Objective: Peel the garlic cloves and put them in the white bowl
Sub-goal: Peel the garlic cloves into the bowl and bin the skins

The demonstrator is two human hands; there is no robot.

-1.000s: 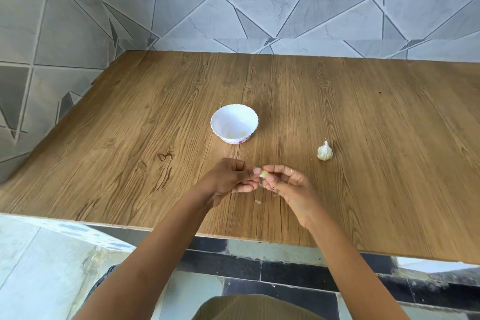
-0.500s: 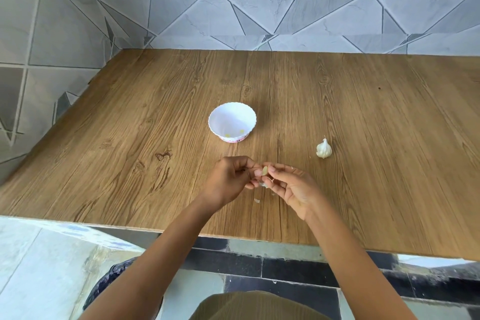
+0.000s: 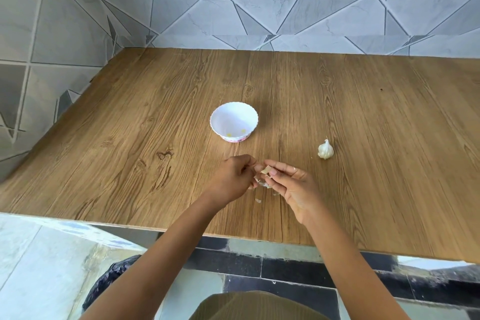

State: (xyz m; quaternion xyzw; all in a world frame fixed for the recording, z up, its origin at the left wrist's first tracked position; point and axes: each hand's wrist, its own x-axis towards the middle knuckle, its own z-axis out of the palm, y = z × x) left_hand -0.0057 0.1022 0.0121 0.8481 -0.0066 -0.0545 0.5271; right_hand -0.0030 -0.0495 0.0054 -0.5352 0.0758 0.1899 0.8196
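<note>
I'm watching mid-peel: the right hand (image 3: 293, 184) is pinching the garlic clove (image 3: 265, 170) just short of the white bowl (image 3: 212, 122), the left hand (image 3: 235, 176) is nipping at its skin, and next, I'm judging, the bared clove is needing a short carry forward into that bowl.

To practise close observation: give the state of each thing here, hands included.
White scalloped bowl: upright, two yellowish bits inside.
Pale garlic clove: partly peeled, pinched by both hands.
Left hand: pinches the clove.
Right hand: pinches the clove.
Whole white garlic bulb: unpeeled, untouched.
Papery skin scraps: loose on the brown wooden table.
</note>
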